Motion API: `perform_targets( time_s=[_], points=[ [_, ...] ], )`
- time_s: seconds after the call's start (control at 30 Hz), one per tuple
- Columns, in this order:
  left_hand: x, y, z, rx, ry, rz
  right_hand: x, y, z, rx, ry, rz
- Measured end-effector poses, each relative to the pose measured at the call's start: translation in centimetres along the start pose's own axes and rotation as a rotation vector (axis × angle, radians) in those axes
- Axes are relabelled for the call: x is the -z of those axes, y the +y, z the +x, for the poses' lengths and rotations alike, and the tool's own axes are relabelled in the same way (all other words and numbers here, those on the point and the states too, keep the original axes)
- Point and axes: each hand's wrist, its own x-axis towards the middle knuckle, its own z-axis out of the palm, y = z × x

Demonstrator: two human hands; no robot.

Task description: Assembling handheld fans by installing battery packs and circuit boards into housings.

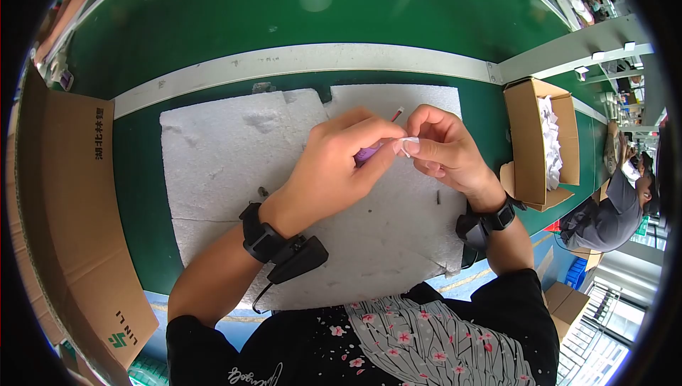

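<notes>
The purple-wrapped battery (366,153) sits within the left hand (341,150), held above the mat; only a smooth purple part shows below the fingers, the rest being hidden. A thin lead with red wire (396,115) pokes out past the far side of those fingers, slanting up and right to a small white connector (401,109); where it joins is covered. A small, thin white strip (408,146), visibly bent, is pinched at the fingertips of the right hand (449,150), just beside the left fingertips.
</notes>
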Motion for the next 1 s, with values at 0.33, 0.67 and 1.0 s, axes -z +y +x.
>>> perform_targets(
  time_s=[0.33,0.67,1.0],
  points=[
    [-0.05,0.33,0.07,0.025,-0.047,-0.002,-0.15,-0.04,-0.12,0.0,0.018,-0.055],
    [-0.09,-0.09,-0.01,0.004,-0.014,-0.018,-0.36,-0.16,-0.11,-0.011,0.037,-0.128],
    [0.05,0.25,0.16,0.021,0.036,0.003,-0.35,-0.07,-0.13,-0.004,0.049,-0.122]
  ],
)
